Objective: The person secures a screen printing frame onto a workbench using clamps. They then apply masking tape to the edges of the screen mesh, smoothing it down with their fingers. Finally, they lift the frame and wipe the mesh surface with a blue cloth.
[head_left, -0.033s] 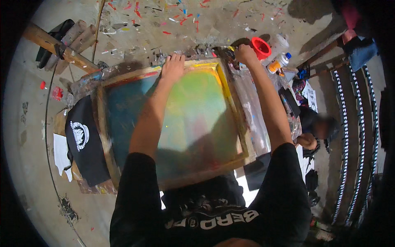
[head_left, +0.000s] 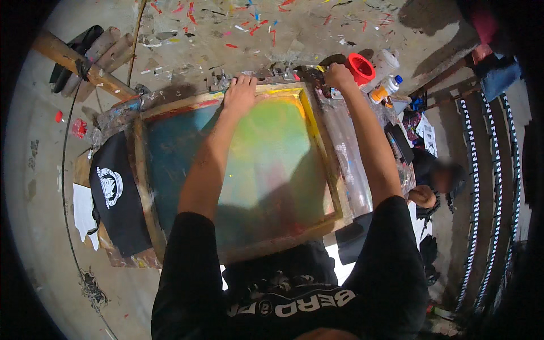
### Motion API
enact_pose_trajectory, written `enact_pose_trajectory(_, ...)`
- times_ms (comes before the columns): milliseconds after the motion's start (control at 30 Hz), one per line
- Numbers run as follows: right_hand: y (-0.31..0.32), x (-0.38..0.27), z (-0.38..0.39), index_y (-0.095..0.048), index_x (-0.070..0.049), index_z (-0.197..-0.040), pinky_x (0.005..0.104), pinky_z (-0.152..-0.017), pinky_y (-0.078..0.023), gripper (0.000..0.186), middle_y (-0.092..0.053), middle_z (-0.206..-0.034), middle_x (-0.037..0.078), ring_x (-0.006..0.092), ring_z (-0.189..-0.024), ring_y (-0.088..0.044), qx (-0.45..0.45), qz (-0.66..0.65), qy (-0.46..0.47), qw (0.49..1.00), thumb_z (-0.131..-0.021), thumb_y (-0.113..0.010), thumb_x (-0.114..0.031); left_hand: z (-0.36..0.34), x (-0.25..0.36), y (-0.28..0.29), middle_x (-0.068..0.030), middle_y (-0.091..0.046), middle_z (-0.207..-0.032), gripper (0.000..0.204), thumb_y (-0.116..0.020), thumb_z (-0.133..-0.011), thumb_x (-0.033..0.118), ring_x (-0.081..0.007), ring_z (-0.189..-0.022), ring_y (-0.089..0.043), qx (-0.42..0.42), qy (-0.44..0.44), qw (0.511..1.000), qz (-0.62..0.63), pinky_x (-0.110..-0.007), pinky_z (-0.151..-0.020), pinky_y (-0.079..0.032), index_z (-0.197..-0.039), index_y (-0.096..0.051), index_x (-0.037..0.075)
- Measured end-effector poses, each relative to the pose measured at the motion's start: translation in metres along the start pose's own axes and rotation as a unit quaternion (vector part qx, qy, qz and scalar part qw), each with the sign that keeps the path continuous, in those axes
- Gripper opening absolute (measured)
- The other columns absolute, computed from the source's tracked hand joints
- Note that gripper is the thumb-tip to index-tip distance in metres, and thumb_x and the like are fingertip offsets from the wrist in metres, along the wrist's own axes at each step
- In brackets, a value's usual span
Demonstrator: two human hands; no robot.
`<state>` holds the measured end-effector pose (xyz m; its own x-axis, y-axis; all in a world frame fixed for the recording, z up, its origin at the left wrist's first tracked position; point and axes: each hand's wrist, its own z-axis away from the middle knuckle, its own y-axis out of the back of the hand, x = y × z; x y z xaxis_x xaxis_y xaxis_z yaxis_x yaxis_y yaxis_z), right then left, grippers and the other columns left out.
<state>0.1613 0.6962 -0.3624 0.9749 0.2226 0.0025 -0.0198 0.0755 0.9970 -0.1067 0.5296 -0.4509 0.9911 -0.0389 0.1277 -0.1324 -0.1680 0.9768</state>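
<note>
A large wooden-framed printing screen (head_left: 320, 144) lies before me, its mesh stained blue-green, lime and yellow. My left hand (head_left: 242, 93) is laid over its far rail, fingers bent onto the wood near some metal hardware. Beyond the far right corner, my right hand (head_left: 339, 76) is closed in a fist. Whatever the fist holds is hidden; a small yellow bit shows beside it. Just right of this fist stand a red plastic container (head_left: 361, 69) and a bottle (head_left: 387, 89) with a blue cap and orange label.
A black printed cloth (head_left: 116, 192) drapes over the left side. A wooden post (head_left: 85, 65) crosses the far left, and a translucent container (head_left: 387, 61) stands behind the bottle. Another person (head_left: 445, 175) is at the right, near long striped strips (head_left: 470, 198). Paint scraps dot the floor (head_left: 255, 45).
The view has shifted very slightly, and a little more of the translucent container shows. Both hands keep their places.
</note>
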Motion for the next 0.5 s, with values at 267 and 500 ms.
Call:
enact_pose_trajectory(267, -0.033, 0.006, -0.02, -0.072, -0.005, -0.12, 0.0491, -0.098, -0.056, 0.034, -0.07, -0.128, 0.019, 0.0383, -0.118, -0.068, 0.013, 0.032, -0.039, 0.999, -0.093, -0.059, -0.02, -0.004, -0.005, -0.006, -0.0179, -0.059, -0.131, 0.072, -0.063, -0.095, 0.057, -0.0329, -0.128, -0.051, 0.039, -0.019, 0.999, 0.031, -0.047, -0.11, -0.038, -0.134, -0.055, -0.003)
enact_pose_trajectory(500, -0.034, 0.003, -0.021, -0.068, -0.005, -0.123, 0.0506, -0.096, -0.057, 0.035, -0.07, -0.127, 0.021, 0.0397, -0.114, -0.07, 0.029, 0.049, -0.018, 0.998, -0.095, -0.059, -0.023, -0.009, -0.004, -0.002, -0.0191, -0.059, -0.131, 0.073, -0.062, -0.096, 0.056, -0.033, -0.127, -0.052, 0.024, -0.023, 0.999, 0.019, -0.048, -0.111, -0.037, -0.134, -0.054, -0.005)
